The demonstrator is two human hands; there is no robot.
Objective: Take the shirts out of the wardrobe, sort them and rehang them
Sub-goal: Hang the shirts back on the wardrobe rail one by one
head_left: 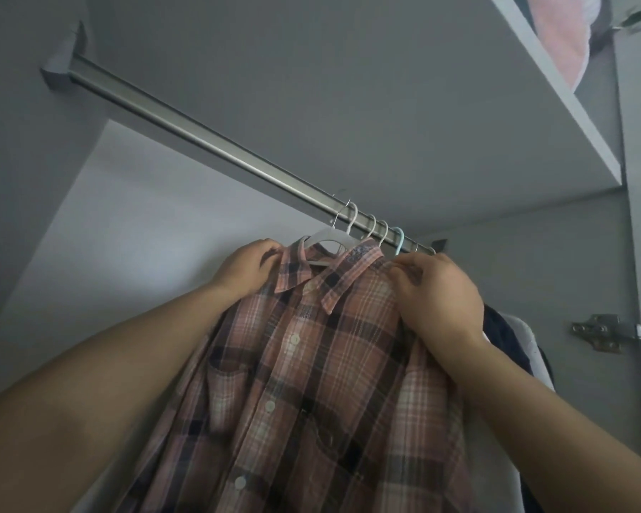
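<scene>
Head view: you look up into the wardrobe from below, both bare forearms reaching up.
Plaid shirt (311,383): pink, dark and white checks, buttoned, collar up; it hangs in front of you on a white hanger (324,241) whose hook is over the rail.
Your left hand (247,268): fingers curled, pinching the shirt's left shoulder just beside the collar.
Your right hand (437,298): fingers curled round the fabric at the shirt's right shoulder, gripping it just below the rail.
Rail (200,137): a metal bar running from a bracket at the upper left down to the right, bare along most of its length.
Other hangers (380,231): several white hooks and one pale blue hook (399,238) bunched on the rail just behind the plaid shirt's collar.
Dark garment (504,327): hangs to the right, mostly hidden behind your right wrist; something white shows beside it, what it is you cannot tell.
Shelf (555,105): pale board above the rail at upper right, with a pink fabric item (555,27) lying on it.
Door hinge (600,331): metal, fixed on the right side panel.
</scene>
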